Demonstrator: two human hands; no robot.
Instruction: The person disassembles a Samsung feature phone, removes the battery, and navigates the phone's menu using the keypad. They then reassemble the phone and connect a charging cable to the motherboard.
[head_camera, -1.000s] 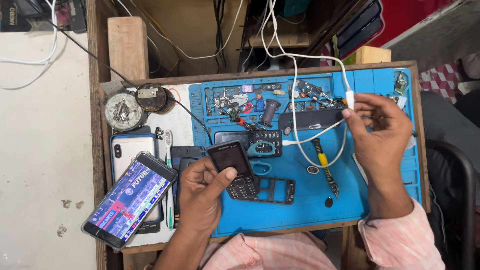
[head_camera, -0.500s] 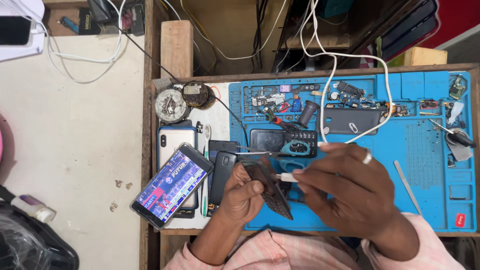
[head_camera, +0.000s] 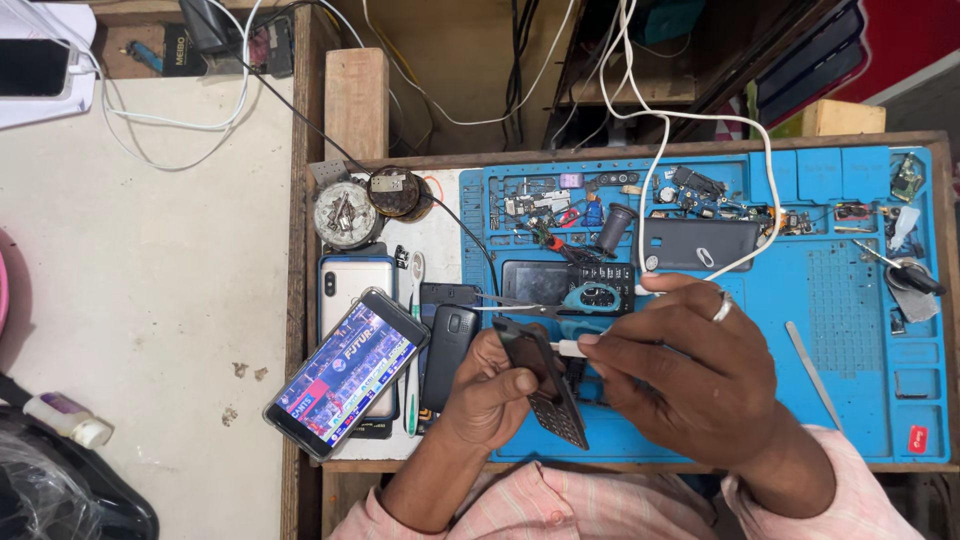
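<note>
Looking down, head view: a person works at a wooden bench covered by a blue repair mat (head_camera: 800, 330).
Left hand: the left hand (head_camera: 490, 395) grips a small black keypad phone (head_camera: 540, 385), thumb across its face, fingers curled behind and clamped on the body.
Keypad phone: held tilted just above the near edge of the mat, between the two hands.
Right hand: the right hand (head_camera: 690, 370) pinches a white plug (head_camera: 570, 348) between thumb and fingertips, closed on it; a ring sits on one finger.
Plug: its tip meets the side of the phone at the upper end.
White cable (head_camera: 770, 200): loops from the right hand up across the mat and off the back of the bench.
Lit smartphone (head_camera: 348, 372): lies left of the left hand, screen glowing, overlapping a silver phone (head_camera: 350, 275).
Scissors (head_camera: 580, 298): teal handles, on the mat just beyond the hands.
Tweezers (head_camera: 812, 360): right of the right hand, apart from it.
</note>
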